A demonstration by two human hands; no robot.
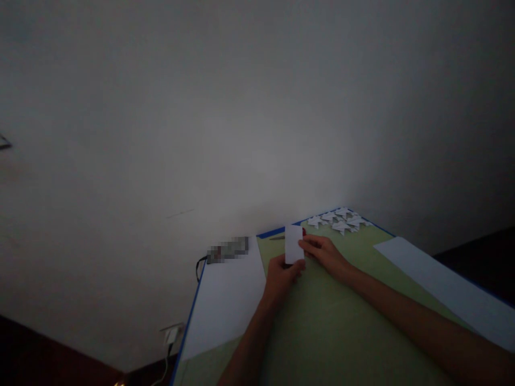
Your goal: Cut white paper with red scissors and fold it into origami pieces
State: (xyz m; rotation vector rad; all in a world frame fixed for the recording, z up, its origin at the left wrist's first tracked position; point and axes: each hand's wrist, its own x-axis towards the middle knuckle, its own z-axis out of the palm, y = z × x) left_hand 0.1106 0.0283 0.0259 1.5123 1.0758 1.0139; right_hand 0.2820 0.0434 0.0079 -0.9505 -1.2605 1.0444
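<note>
Pretty dim shot. Both forearms stretch from the near edge toward the far side of the table (322, 321). The left hand (281, 276) is knuckles-up, its fingers closed on the bottom of a small white paper slip (293, 244), holding it upright near the far edge. The right hand (324, 252) lies palm-down just beside it, fingertips against the slip's right side; can't tell if they're actually pinching it. A pile of folded paper shapes (340, 220) sits at the far corner. There's 1 big white sheet (225, 300) along the left edge and 1 long white strip (438, 284) along the right edge.
</note>
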